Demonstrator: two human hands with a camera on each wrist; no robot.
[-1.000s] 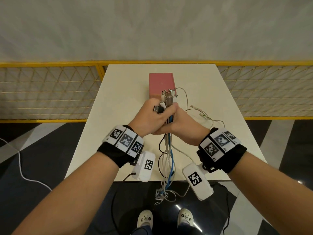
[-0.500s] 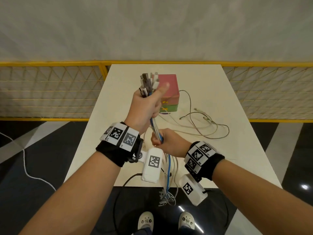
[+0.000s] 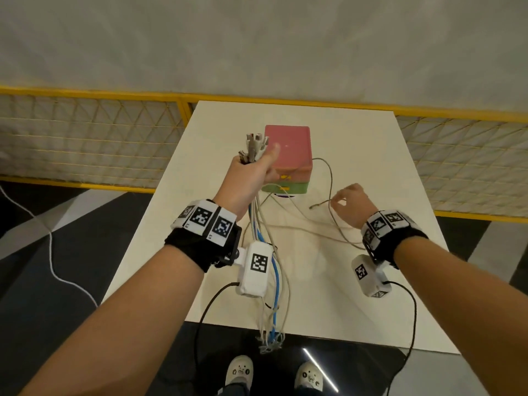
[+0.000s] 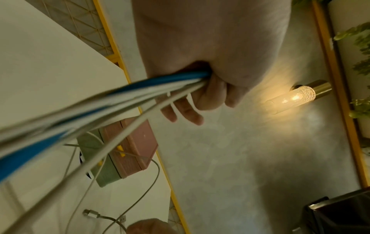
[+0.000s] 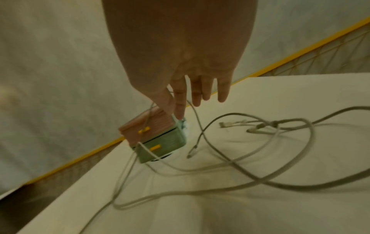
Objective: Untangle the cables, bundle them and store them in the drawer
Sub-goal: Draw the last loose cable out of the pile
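My left hand [image 3: 248, 178] grips a bundle of white, grey and blue cables [image 3: 268, 252] upright, with the plugs [image 3: 253, 147] sticking out above the fist. The strands hang down past the table's front edge. The left wrist view shows the fingers [image 4: 200, 101] curled round the cables [image 4: 140, 88]. My right hand [image 3: 350, 201] is low over the table at the right. Its thumb and forefinger [image 5: 179, 101] pinch a thin grey cable [image 5: 197, 126], and the other fingers are straight. More loose grey cables [image 3: 300, 230] lie in loops on the table. A small drawer box [image 3: 288, 150], pink above green, stands behind them.
The white table [image 3: 371, 295] is ringed by a yellow mesh railing [image 3: 85, 132] against a grey wall. A white cord [image 3: 51, 252] trails on the dark floor at the left. My shoes [image 3: 238, 372] show below the table's front edge. A wall lamp [image 4: 290, 98] glows.
My right hand let go of the bundle and moved right to a loose grey cable on the table. My left hand keeps the bundle raised by the drawer box.
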